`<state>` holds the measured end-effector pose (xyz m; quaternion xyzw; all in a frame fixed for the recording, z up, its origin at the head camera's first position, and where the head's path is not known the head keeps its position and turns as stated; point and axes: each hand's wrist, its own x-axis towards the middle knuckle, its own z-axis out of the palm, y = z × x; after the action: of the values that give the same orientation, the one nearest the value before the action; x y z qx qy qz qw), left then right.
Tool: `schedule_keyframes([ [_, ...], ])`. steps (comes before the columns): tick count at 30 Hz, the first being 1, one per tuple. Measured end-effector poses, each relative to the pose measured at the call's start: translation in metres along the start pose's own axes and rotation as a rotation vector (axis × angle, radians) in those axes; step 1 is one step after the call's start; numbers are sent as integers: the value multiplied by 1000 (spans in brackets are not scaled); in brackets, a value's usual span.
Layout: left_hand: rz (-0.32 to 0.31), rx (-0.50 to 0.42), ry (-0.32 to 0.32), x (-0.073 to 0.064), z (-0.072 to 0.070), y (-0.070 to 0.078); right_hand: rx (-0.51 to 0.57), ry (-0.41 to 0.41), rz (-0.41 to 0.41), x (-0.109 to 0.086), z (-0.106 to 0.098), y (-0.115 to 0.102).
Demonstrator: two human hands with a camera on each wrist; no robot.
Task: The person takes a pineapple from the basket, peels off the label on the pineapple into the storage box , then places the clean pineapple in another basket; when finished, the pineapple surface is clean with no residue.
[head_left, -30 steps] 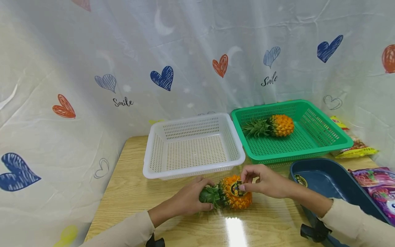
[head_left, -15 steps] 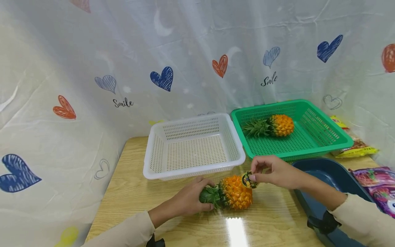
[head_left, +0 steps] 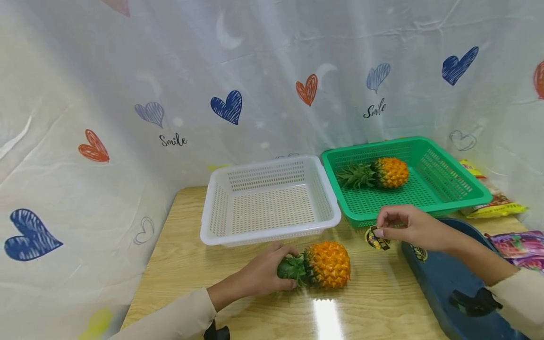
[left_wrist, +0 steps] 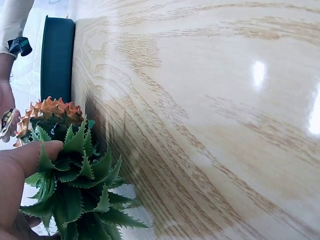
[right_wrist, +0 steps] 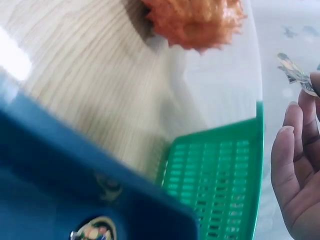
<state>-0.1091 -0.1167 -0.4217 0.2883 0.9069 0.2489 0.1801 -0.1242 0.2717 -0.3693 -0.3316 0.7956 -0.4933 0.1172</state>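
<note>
A small orange pineapple point(head_left: 329, 265) lies on its side on the wooden table, crown to the left. My left hand point(head_left: 265, 271) grips its green crown; in the left wrist view the thumb presses on the spiky leaves point(left_wrist: 75, 200). Between thumb and fingers of my right hand point(head_left: 412, 229) is a round black-and-gold sticker point(head_left: 377, 238), held up away from the fruit, near the front of the green basket. The right wrist view shows this sticker point(right_wrist: 297, 75) edge-on at the fingertips.
A white basket point(head_left: 272, 240) stands behind the pineapple. The green basket point(head_left: 425, 210) beside it holds a second pineapple point(head_left: 392, 172). At right is a dark blue bin point(head_left: 429, 288) with another sticker point(head_left: 420, 253) on its inner wall. Snack packets point(head_left: 520, 245) lie beyond it.
The sticker has come off the pineapple in my right hand's pinch and moved right, toward the blue bin. My left hand has kept its grip on the crown.
</note>
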Motion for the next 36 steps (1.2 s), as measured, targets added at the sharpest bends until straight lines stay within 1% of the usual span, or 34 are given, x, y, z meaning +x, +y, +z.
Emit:
schedule_keyframes([
  [3, 2, 4, 1, 0, 0, 1, -25, 13, 7, -9, -7, 5],
  [6, 3, 4, -2, 0, 0, 1, -27, -1, 30, -19, -15, 12],
  [12, -2, 1, -11, 0, -1, 2, 12, -35, 93, -41, -30, 23],
  [16, -5, 3, -13, 0, -2, 1, 33, -57, 114, -55, -40, 32],
  [23, 8, 19, -14, 1, -3, 2, 125, -155, 135, -75, -57, 50],
  [28, 11, 23, -13, 1, -3, 2, 117, -182, 189, -83, -57, 57],
  [33, 5, 19, -13, 1, -4, 3, 177, -211, 232, -85, -53, 63],
  [36, 7, 21, -14, 1, -4, 3, 166, -197, 257, -87, -53, 66],
])
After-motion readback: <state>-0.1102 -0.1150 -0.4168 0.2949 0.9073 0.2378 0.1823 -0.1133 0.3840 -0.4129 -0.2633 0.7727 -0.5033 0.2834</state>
